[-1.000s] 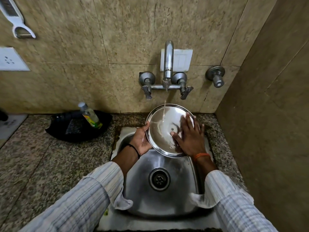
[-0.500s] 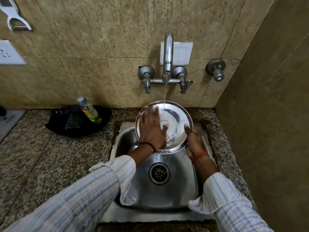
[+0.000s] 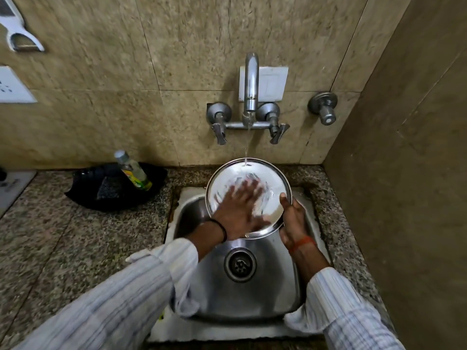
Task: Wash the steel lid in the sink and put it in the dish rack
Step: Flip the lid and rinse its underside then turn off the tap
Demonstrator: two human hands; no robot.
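Note:
The round steel lid (image 3: 274, 180) is tilted over the back of the steel sink (image 3: 275, 296), under a thin stream of water from the wall tap (image 3: 250, 92). My right hand (image 3: 293, 218) grips the lid's lower right rim, thumb on the inner face. My left hand (image 3: 238, 210) lies flat on the lid's inner surface with its fingers spread; it is blurred. No dish rack is in view.
A black tray (image 3: 83, 193) with a scrub pad and a small soap bottle (image 3: 132, 171) sits on the granite counter left of the sink. A wall stands close on the right. A separate valve (image 3: 324, 107) sticks out right of the tap.
A second ago my left hand held the rim and my right palm rubbed the lid. The hands have swapped: right holds the rim, left rubs the inner face.

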